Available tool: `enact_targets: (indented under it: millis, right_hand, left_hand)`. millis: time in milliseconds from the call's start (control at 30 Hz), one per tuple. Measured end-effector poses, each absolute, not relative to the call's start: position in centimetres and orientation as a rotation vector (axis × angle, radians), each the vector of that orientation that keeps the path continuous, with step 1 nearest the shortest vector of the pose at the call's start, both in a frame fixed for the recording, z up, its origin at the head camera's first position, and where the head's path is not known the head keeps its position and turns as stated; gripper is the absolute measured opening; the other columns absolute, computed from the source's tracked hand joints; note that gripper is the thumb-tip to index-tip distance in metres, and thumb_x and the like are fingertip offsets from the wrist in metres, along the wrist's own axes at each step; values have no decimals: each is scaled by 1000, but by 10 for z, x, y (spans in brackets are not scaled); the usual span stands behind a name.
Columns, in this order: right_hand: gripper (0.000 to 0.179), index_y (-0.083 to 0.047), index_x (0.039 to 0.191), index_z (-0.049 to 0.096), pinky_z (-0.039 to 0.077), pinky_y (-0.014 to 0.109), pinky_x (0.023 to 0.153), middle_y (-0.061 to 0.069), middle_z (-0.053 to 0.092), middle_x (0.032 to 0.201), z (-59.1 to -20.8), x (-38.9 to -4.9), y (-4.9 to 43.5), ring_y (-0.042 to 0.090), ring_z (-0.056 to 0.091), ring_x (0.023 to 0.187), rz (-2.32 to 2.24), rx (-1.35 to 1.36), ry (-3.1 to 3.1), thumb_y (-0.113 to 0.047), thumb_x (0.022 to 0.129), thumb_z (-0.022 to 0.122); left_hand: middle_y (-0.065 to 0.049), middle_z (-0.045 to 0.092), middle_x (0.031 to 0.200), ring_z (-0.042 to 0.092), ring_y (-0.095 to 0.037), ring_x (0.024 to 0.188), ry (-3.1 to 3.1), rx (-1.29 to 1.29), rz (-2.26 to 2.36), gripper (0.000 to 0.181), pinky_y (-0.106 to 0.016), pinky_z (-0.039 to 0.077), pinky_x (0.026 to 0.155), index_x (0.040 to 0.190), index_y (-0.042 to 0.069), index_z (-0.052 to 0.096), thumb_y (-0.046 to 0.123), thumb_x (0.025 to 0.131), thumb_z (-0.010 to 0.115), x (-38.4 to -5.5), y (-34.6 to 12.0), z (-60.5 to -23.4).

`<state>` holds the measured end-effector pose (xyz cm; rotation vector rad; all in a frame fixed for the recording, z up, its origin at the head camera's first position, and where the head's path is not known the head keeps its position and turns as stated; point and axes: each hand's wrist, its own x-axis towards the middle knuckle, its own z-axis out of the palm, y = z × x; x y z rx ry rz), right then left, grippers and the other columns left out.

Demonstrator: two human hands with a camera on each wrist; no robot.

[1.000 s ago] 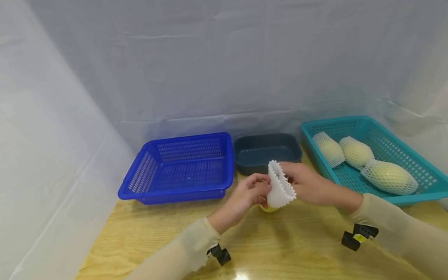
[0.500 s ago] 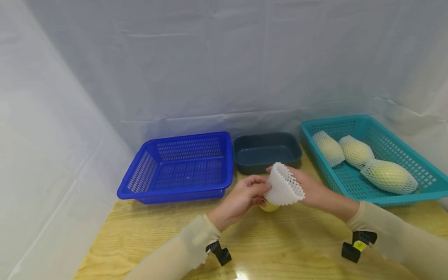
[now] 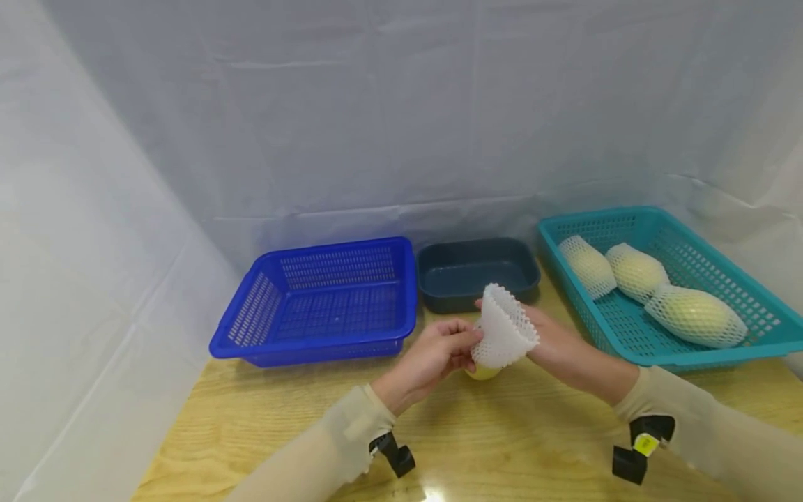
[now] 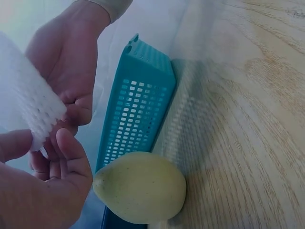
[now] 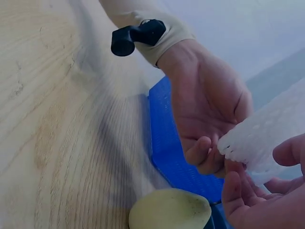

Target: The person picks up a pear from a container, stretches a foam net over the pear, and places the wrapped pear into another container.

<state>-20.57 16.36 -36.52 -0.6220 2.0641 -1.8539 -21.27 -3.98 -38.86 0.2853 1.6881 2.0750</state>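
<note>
A white foam net sleeve (image 3: 504, 333) is held up between both hands, its wide mouth turned toward the right. My left hand (image 3: 433, 355) pinches its lower left edge between thumb and fingers. From the far side my right hand (image 3: 561, 341) grips the sleeve, its fingers largely hidden behind the foam in the head view; the right wrist view shows the thumb (image 5: 289, 150) over it and fingers underneath. Below the hands, a bare pale yellow oval fruit (image 4: 143, 188) rests on the wooden table (image 3: 489, 439), apart from the sleeve in both wrist views.
At left stands a blue perforated basket (image 3: 314, 347). A dark teal tub (image 3: 479, 305) sits behind the hands. To the right, a turquoise basket (image 3: 721, 244) holds several net-wrapped yellow fruits (image 3: 696, 317). Pale sheeting (image 3: 376, 139) hangs behind and at left.
My right hand has shifted around behind the sleeve, turning its mouth more to the right, then raising it slightly. The left hand keeps its pinch almost in place; the fruit stays put.
</note>
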Motion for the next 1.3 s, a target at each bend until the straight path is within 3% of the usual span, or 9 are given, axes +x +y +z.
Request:
enact_targets:
  millis: [100,167,300,467,767,933,1067,1300]
  right_hand:
    - [48,1,148,41,50,28,80,9,60,126,-362,-205,162,12,57,97,-1797,-478,2123,-18,105,50]
    - [47,0,146,42,48,31,75,15,59,124,-360,-206,161,17,55,90,-1796,-411,2133,-18,104,51]
    - [48,0,145,43,50,32,77,13,61,121,-358,-207,160,17,58,92,-1812,-344,2163,-19,102,55]
    - [46,5,142,42,54,30,84,7,62,111,-363,-211,162,15,62,97,-1921,-322,2136,-9,100,55]
    - [41,4,138,47,55,29,84,16,61,120,-378,-219,163,15,61,100,-1957,-258,2201,-11,101,55]
    - [40,6,136,49,54,30,83,19,61,121,-387,-223,163,15,60,98,-1938,-248,2246,-7,98,54]
    - [39,6,134,50,54,29,82,19,59,121,-392,-225,162,17,59,98,-1951,-233,2258,-5,97,54]
    - [37,5,132,51,53,29,81,22,58,124,-397,-228,161,19,58,98,-1942,-209,2300,-7,98,54]
  left_hand:
    - [1,60,82,55,-11,66,1697,282,2078,11,-24,50,65,89,7,59,10,100,57,-213,-40,-390]
    - [0,61,82,56,-11,67,1704,274,2089,10,-24,50,66,91,7,58,9,100,55,-214,-40,-392]
    - [0,62,85,58,-11,69,1718,250,2124,7,-25,51,67,93,7,57,8,99,55,-216,-41,-395]
    - [-1,61,87,60,-13,74,1740,213,2189,8,-26,52,68,91,9,55,7,97,58,-217,-41,-398]
    - [-3,61,78,54,-15,61,1870,167,2188,10,-26,50,54,99,8,50,2,96,58,-218,-47,-405]
    - [-5,60,84,56,-16,63,1983,232,2163,4,-26,51,56,100,-1,57,-3,96,55,-220,-47,-408]
    - [-6,59,86,57,-14,65,2088,230,2127,10,-23,52,58,101,-10,60,-5,95,54,-222,-46,-410]
    - [-7,59,87,58,-13,64,2115,175,2096,14,-22,53,59,106,-12,62,-6,96,54,-224,-46,-413]
